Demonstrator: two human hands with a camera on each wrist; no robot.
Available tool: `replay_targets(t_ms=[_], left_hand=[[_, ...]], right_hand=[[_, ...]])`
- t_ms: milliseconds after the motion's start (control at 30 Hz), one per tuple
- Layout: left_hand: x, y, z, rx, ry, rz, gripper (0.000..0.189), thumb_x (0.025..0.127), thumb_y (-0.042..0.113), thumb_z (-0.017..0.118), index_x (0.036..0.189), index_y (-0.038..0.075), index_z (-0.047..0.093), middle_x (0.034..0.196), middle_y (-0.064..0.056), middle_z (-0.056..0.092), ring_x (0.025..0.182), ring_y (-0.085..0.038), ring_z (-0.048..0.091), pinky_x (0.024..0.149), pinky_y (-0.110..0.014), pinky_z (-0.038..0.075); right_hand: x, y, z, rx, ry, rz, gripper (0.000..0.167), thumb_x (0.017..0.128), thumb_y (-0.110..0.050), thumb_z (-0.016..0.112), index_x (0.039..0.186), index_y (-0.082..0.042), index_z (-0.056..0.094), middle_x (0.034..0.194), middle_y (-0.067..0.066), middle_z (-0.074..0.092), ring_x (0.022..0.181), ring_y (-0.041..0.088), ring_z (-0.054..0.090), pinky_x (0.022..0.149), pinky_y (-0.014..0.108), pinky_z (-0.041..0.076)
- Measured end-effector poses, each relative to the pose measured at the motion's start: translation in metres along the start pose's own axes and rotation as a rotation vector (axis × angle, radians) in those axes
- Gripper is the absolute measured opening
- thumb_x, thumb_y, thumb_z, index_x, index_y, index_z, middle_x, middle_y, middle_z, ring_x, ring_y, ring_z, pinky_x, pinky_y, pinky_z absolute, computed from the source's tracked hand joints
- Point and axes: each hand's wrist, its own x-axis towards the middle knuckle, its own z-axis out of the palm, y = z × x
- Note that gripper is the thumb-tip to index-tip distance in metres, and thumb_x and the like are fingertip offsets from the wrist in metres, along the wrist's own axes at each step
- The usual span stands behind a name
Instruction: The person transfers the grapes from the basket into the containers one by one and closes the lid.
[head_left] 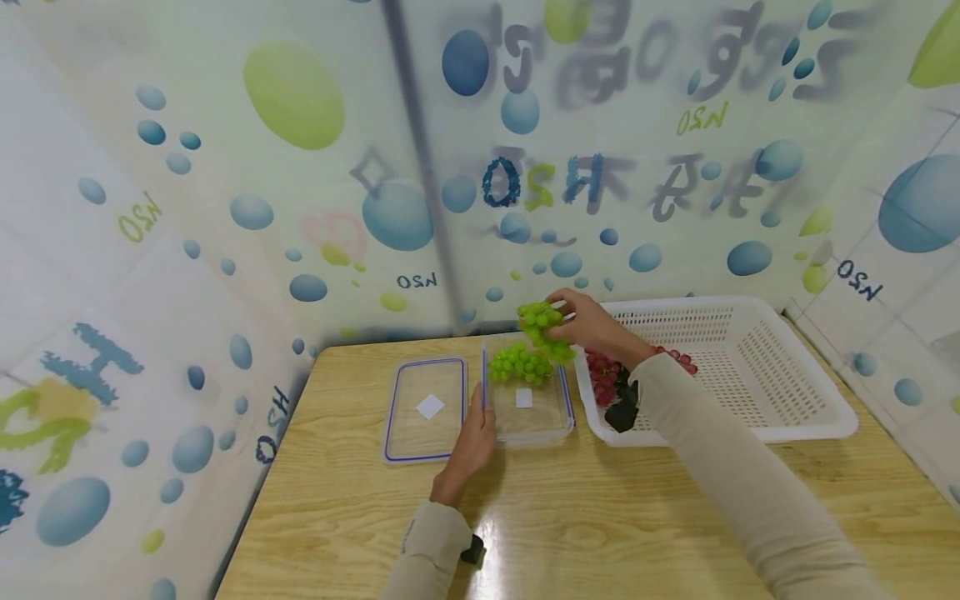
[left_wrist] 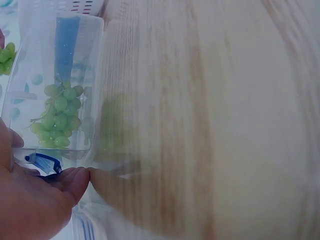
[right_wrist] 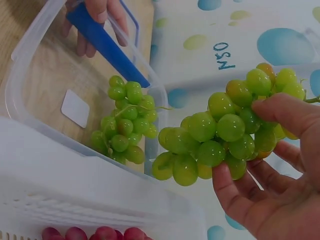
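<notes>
My right hand (head_left: 583, 323) holds a bunch of green grapes (right_wrist: 215, 127) up over the back right of a clear plastic container (head_left: 540, 429), thumb on one side and fingers on the other. A second green bunch (head_left: 519, 364) lies inside the container, toward its back, as a small white square label (right_wrist: 76, 108) shows nearer the front. My left hand (head_left: 476, 433) grips the container's left side, at the blue locking flap (right_wrist: 102, 40). Left of that hand, the container's lid (head_left: 425, 408) with a blue seal lies flat on the table.
A white slotted basket (head_left: 806, 417) stands right of the container, with red grapes (right_wrist: 105, 233) in its left part. The wooden table (head_left: 337, 525) meets a patterned wall (head_left: 360, 283) at the back. A dark wrist device (head_left: 622, 404) sits on the right wrist.
</notes>
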Motion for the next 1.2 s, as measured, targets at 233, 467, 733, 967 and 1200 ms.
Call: replay_targets(t_ms=[233,467,733,967,1200], left_hand=[[0.000,0.000,0.000,0.008,-0.002,-0.008,0.057,0.108,0.015,0.025,0.157,-0.004,0.002,0.163,-0.025,0.009,0.150,-0.039,0.013,0.120,-0.055,0.017],[0.001,-0.001,0.000,0.005,0.002,-0.003,0.057,0.108,0.013,0.025,0.157,-0.005,0.003,0.163,-0.026,0.010,0.150,-0.039,0.013,0.121,-0.054,0.016],[0.000,-0.001,0.000,-0.001,0.013,0.010,0.056,0.108,0.012,0.026,0.156,-0.008,0.005,0.162,-0.029,0.012,0.149,-0.042,0.015,0.120,-0.056,0.016],[0.000,0.001,0.001,0.001,0.016,0.012,0.056,0.108,0.012,0.025,0.156,-0.007,0.004,0.162,-0.027,0.012,0.150,-0.039,0.014,0.121,-0.054,0.016],[0.000,0.003,0.000,0.001,0.009,-0.010,0.057,0.109,0.016,0.024,0.157,-0.006,0.003,0.162,-0.027,0.012,0.149,-0.040,0.015,0.120,-0.055,0.017]], right_hand=[[0.004,0.004,0.013,-0.043,-0.016,0.016,0.060,0.094,-0.015,0.068,0.147,-0.010,0.041,0.142,0.024,0.046,0.122,0.037,0.055,0.094,0.047,0.052],[0.003,0.004,0.026,-0.094,-0.035,-0.002,0.058,0.094,-0.013,0.067,0.146,-0.008,0.042,0.143,0.025,0.049,0.130,0.040,0.050,0.101,0.051,0.048],[0.002,0.008,0.039,-0.174,-0.074,-0.041,0.057,0.093,-0.012,0.067,0.145,-0.004,0.044,0.141,0.027,0.050,0.127,0.041,0.052,0.100,0.051,0.049],[0.004,0.010,0.048,-0.227,-0.064,-0.034,0.057,0.091,-0.012,0.070,0.142,-0.001,0.047,0.136,0.028,0.054,0.124,0.040,0.055,0.100,0.049,0.049],[0.011,0.018,0.061,-0.284,-0.053,-0.027,0.057,0.089,-0.013,0.071,0.140,0.000,0.049,0.133,0.026,0.058,0.122,0.038,0.056,0.099,0.048,0.049]])
